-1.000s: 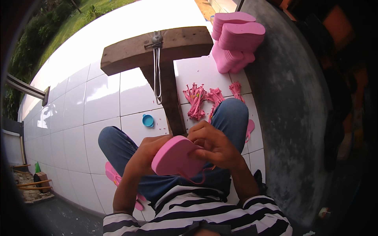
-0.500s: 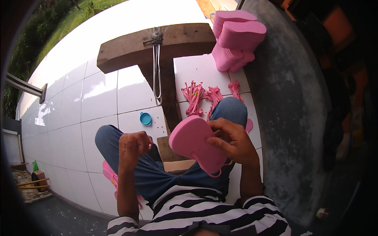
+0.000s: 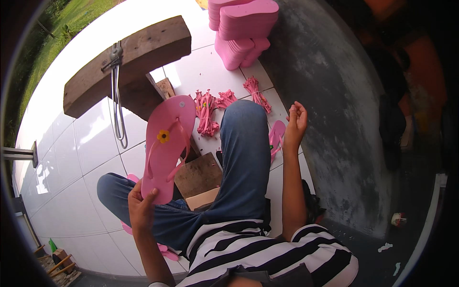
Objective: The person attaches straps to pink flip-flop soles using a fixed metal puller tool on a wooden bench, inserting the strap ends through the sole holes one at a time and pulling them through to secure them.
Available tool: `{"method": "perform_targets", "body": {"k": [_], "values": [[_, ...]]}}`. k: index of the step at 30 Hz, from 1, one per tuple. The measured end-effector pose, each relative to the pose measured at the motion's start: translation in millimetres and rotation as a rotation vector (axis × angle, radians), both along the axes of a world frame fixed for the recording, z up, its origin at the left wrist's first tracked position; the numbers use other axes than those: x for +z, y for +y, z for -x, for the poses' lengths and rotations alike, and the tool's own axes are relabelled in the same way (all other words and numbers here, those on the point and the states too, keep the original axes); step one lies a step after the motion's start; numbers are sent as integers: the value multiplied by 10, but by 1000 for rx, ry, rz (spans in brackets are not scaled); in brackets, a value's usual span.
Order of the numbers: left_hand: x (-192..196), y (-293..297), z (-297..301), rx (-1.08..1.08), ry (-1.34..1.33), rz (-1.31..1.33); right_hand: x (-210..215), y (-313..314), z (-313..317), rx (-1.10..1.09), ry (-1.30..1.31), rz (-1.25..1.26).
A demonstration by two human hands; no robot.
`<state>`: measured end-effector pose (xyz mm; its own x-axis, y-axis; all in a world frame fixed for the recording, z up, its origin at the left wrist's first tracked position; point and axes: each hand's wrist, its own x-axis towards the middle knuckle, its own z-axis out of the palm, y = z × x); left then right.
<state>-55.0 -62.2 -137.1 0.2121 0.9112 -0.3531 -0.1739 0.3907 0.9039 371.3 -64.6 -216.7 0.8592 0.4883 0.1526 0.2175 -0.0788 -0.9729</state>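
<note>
Head view, left hand (image 3: 140, 209) pinching flip-flop (image 3: 166, 155), toe upward, long axis leaning right, right hand (image 3: 296, 124) half-curled

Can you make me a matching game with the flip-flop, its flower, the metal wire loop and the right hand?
Things:
1. Pink flip-flop
2. Strap flower
3. Metal wire loop
4. Right hand

Where or how:
A. Hanging down from the wooden beam
B. Held in the left hand
C. Raised, with nothing visible in it
D. Yellow with a dark centre

Right pairs: 1-B, 2-D, 3-A, 4-C
</note>
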Motion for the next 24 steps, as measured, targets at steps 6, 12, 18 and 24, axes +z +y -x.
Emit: {"method": "perform_targets", "body": {"k": [6,12,18,24], "values": [[-598,-410,-544,-19,-351,391,-2257,-934,-141,-331,120,1088],[-706,-305,-924,-177,-498,408,-2954,-1399,9,-109,343,1212],[-747,-267,-898,-189,-480,312,-2593,-1318,-231,-76,433,739],[-698,-284,-848,-110,-397,233,181,-1212,563,164,-421,330]]}}
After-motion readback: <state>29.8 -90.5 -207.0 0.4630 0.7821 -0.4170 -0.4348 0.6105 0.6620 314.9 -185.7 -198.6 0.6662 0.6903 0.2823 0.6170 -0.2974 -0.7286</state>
